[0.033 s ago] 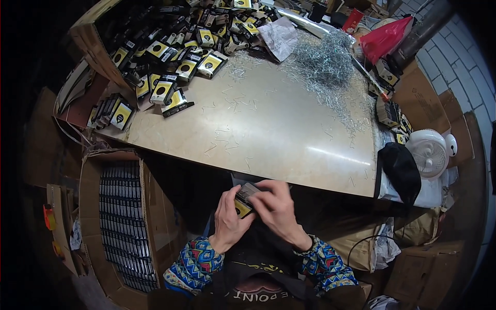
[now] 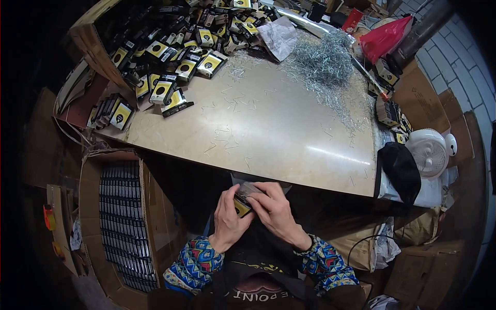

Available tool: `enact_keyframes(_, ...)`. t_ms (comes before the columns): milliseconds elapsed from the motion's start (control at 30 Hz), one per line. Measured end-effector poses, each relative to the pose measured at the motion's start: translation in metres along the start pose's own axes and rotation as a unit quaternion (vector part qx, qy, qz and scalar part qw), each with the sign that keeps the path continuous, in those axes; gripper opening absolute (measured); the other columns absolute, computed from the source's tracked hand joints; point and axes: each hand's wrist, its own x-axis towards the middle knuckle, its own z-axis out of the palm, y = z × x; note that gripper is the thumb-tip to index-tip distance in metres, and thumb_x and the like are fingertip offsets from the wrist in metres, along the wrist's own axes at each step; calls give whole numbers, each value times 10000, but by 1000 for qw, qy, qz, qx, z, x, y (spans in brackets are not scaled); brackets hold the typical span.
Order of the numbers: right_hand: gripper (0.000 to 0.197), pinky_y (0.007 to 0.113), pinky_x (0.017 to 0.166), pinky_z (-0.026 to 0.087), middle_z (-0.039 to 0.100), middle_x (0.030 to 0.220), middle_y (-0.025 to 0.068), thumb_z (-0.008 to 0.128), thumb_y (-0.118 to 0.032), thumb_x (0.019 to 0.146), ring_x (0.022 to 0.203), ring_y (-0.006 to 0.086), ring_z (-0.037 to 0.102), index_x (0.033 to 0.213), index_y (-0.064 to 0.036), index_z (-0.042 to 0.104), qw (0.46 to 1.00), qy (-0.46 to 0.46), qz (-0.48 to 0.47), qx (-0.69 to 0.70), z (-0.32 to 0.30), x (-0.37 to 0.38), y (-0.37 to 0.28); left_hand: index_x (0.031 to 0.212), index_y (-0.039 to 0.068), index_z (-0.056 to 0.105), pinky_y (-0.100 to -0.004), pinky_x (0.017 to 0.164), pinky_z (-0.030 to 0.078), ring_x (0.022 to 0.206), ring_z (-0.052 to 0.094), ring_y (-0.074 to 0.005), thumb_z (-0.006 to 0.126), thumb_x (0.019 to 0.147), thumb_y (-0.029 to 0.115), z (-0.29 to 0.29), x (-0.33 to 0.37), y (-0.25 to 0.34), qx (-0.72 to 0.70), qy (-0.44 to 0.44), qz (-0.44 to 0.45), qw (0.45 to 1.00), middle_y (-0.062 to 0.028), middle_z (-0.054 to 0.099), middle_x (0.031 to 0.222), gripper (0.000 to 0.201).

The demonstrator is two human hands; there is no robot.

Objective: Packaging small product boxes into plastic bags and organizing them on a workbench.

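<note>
Just below the table's front edge, my left hand [image 2: 228,217] is closed round a small black-and-yellow box [image 2: 241,209]. A greyish, see-through piece [image 2: 247,189] shows at the box's far end; whether it is a lid or its contents I cannot tell. My right hand [image 2: 277,209] presses its fingers onto that end from the right, with the fingertips touching the grey piece. Fingers hide much of the box.
Many similar boxes [image 2: 188,67] heap at the table's far left. Thin bent wires pile [image 2: 325,62] at the far right and lie scattered on the table [image 2: 289,134]. A carton [image 2: 147,206] of packed boxes stands at left; a white fan [image 2: 428,157] at right.
My right fingers, blurred a moment before, have shifted slightly and now rest more still on the grey piece. The left hand and the box stay in place.
</note>
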Motion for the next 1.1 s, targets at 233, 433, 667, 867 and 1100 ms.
enact_keyframes(233,263,319,787,540,664,1118,204,739,-23,791,931,285,673,1042,33,683,995,-37,-88,-14,-3,-13,4,1248,62,417,-422,715,536,906,624,-387,808,681,94,-1,8,-1,-14,-16,25,999,-189,567,1083,690)
enact_keyframes(433,230,279,831,542,689,1110,182,701,-11,838,990,209,681,1064,29,690,955,-46,174,237,-4,-18,-6,1170,27,454,-424,751,519,920,612,-392,777,698,98,-4,12,14,-30,-1,-49,998,-185,559,1046,576)
enact_keyframes(667,180,268,761,564,716,1048,147,700,-28,840,903,183,707,1013,17,717,984,-4,123,126,6,-13,-10,1219,15,415,-440,709,493,875,590,-384,772,703,94,0,7,8,36,-31,-33,998,-187,537,984,632)
enact_keyframes(867,170,252,737,563,724,1015,145,699,-36,842,854,153,705,1001,23,720,955,0,220,200,5,-14,-10,1217,6,390,-443,723,487,878,578,-408,742,710,57,0,9,10,24,-37,-8,999,-209,517,992,619)
enact_keyframes(1100,182,336,700,567,694,1000,194,672,22,803,850,330,695,982,49,655,1000,13,-1,-8,18,-15,-9,1168,17,400,-452,645,488,783,589,-426,716,759,52,-1,11,1,15,-33,-37,999,-209,556,911,518)
